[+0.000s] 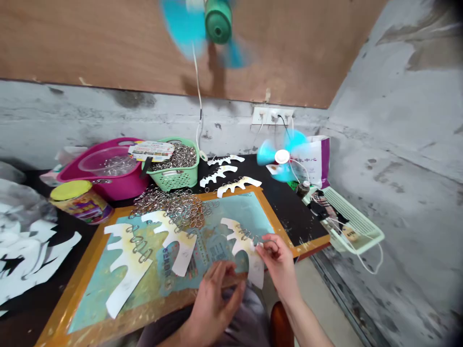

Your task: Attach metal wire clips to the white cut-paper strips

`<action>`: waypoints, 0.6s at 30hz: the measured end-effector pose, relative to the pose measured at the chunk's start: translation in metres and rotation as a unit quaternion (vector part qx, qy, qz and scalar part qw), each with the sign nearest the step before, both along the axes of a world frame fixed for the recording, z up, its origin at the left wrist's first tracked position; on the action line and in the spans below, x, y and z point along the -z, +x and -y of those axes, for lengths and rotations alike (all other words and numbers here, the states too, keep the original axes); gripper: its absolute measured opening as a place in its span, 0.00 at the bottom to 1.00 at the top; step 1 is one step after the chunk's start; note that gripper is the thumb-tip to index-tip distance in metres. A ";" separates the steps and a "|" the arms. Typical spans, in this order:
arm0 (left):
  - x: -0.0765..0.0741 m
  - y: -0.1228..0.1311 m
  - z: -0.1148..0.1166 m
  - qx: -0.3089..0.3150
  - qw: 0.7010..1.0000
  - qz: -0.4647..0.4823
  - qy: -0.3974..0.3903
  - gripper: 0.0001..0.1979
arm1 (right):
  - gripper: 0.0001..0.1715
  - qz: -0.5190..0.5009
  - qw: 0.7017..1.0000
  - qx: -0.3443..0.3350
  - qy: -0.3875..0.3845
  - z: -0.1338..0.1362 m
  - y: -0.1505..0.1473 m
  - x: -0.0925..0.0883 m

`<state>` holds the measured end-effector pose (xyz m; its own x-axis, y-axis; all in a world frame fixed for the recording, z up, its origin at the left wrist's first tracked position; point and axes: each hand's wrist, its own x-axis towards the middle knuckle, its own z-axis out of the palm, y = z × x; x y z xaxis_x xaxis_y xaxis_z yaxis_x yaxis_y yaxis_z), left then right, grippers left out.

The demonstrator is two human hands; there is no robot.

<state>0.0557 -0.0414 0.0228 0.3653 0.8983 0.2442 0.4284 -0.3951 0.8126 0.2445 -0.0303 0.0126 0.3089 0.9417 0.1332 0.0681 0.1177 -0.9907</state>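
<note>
My right hand pinches at the right edge of a white toothed cut-out, where a small metal ring shows at the fingertips. Other rings stand along that cut-out's edge, and its lower end reaches the board's front edge. Just left of it, my left hand hovers with thumb and fingers apart, holding nothing visible. Two similar cut-outs with rings along their yellowish edges, one at far left and one in the middle, lie on the blue-topped board. Behind them spreads a pile of loose rings.
A magenta basket, a green basket of rings and a yellow-lidded tub stand at the back left. More cut-outs lie behind the board. A small fan spins near a pale green tray.
</note>
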 end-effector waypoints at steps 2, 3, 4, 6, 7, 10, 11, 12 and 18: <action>-0.002 0.006 0.009 0.018 0.981 0.125 -0.145 0.16 | 0.18 -0.063 0.998 -0.010 -0.011 0.005 -0.008 -0.012; -0.004 0.011 0.009 0.027 0.959 0.194 -0.204 0.19 | 0.19 -0.087 0.996 -0.017 -0.017 0.008 -0.013 -0.017; -0.005 0.016 0.006 0.032 0.931 0.262 -0.252 0.21 | 0.19 -0.105 0.994 -0.025 -0.021 0.011 -0.018 -0.021; -0.009 0.025 -0.005 0.024 0.878 0.355 -0.320 0.24 | 0.20 -0.121 0.992 -0.038 -0.023 0.016 -0.026 -0.027; -0.011 0.028 -0.011 0.010 0.864 0.375 -0.336 0.23 | 0.20 -0.119 0.992 -0.043 -0.022 0.018 -0.028 -0.030; -0.015 0.029 -0.021 -0.008 0.856 0.384 -0.345 0.22 | 0.20 -0.100 0.993 -0.056 -0.023 0.020 -0.028 -0.037; -0.016 0.028 -0.022 -0.004 0.859 0.383 -0.339 0.22 | 0.19 -0.095 0.993 -0.068 -0.028 0.020 -0.027 -0.039; -0.018 0.026 -0.021 0.003 0.862 0.381 -0.335 0.21 | 0.17 -0.092 0.991 -0.088 -0.035 0.020 -0.025 -0.042; -0.032 0.016 -0.010 0.038 0.804 0.468 -0.365 0.20 | 0.19 -0.156 0.957 -0.237 -0.054 0.022 -0.024 -0.056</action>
